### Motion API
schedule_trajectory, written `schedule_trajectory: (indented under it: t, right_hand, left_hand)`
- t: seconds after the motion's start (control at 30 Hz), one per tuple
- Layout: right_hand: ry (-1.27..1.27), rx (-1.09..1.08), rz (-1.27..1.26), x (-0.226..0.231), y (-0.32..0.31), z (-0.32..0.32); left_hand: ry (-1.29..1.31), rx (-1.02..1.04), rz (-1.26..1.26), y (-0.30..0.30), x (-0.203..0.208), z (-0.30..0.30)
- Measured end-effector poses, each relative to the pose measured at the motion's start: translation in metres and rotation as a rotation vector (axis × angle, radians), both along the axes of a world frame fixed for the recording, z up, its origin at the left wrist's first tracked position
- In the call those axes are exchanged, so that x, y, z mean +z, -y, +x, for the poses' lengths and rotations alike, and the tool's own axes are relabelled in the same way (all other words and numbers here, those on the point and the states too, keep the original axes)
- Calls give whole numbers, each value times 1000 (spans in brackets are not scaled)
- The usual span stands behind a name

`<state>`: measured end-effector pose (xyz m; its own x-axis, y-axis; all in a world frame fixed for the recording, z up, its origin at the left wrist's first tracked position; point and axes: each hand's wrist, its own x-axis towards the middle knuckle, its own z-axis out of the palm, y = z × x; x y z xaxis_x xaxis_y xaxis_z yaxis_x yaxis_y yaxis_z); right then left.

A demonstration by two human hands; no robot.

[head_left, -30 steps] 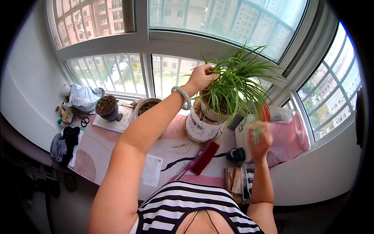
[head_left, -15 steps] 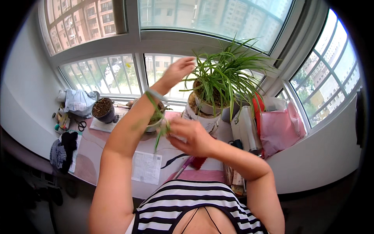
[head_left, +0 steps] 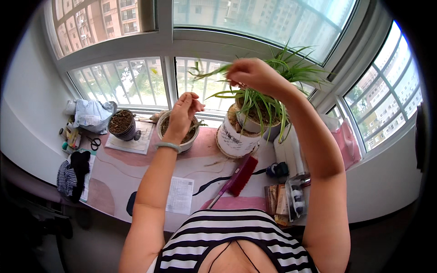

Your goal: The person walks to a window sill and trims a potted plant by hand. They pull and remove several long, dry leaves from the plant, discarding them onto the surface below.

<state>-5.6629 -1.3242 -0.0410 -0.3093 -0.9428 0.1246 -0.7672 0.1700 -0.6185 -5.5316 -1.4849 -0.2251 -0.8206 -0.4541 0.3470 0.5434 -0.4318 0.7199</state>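
Note:
A spider plant (head_left: 255,102) with long, arching green leaves grows in a white pot (head_left: 237,141) by the window. My right hand (head_left: 257,76) is raised at its upper left side, fingers closed on a thin green spider plant shoot (head_left: 210,73) that sticks out to the left in front of the window. The shoot is slightly blurred. Lower and to the left, my left hand (head_left: 184,111), with a pale bangle on its wrist, is held above a round pot of soil (head_left: 192,141). Its fingers are loosely curled and apart, with nothing visible in them.
A dark pot of soil (head_left: 122,125) stands on papers at the left, near scissors (head_left: 95,144) and a plastic bag (head_left: 93,116). A red-bristled brush (head_left: 243,176), a black strap and a printed sheet (head_left: 180,195) lie on the table. Boxes (head_left: 281,200) crowd the right side.
My right hand has risen from mid-table to the spider plant, carrying the green shoot up. My left hand has come down from beside the leaves to above the round soil pot.

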Motion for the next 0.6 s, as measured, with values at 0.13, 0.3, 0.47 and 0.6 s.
schedule_trajectory:
  t: [0.13,0.3,0.47,0.6]
  right_hand:
    - [-364,-280,130,-25,-63,-43]
    - [-369,-335,-12,-66,-47,-65]
    - [497,-181,-265,-88,-30,-76]
    - [326,-220,-288,-94,-47,-98]
  left_hand:
    - [-2,49,90,32,-19,-26]
    - [89,57,232,49,-29,-60]
    - [127,72,178,37,-22,-114]
    - [239,0,-151,4,13,-149]
